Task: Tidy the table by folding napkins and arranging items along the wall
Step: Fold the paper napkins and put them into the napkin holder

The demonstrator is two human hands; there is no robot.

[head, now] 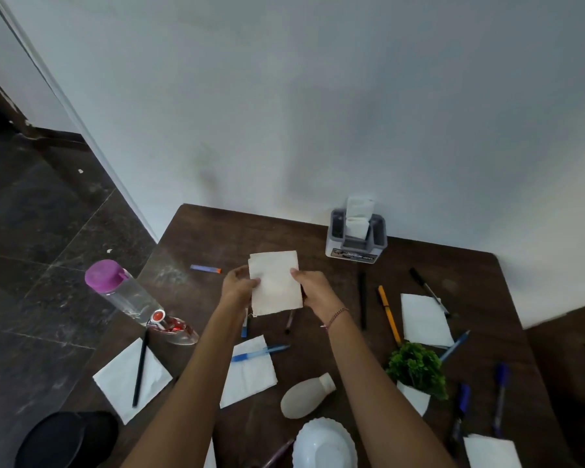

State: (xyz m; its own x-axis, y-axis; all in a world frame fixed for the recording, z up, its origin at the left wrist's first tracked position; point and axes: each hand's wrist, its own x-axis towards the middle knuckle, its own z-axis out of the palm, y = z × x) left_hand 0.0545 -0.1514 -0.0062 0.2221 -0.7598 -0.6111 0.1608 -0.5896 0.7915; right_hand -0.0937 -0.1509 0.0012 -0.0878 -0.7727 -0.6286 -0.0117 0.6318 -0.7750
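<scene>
Above the middle of the dark wooden table (217, 238) I hold a folded white napkin (275, 282) upright. My left hand (238, 284) pinches its left edge and my right hand (313, 289) pinches its right edge. A grey napkin holder (357, 239) with folded napkins in it stands against the wall. Unfolded white napkins lie flat on the table: one at the left (129, 378), one in the middle (249, 371), one at the right (424, 320), one at the bottom right (492, 452).
A clear bottle with a purple cap (122, 292) and a small glass bottle (173, 327) stand at the left edge. Several pens lie scattered, among them a yellow one (389, 314) and a blue one (259, 352). A white vase (304, 396), a green plant (417, 369) and a white bowl (325, 445) sit near me.
</scene>
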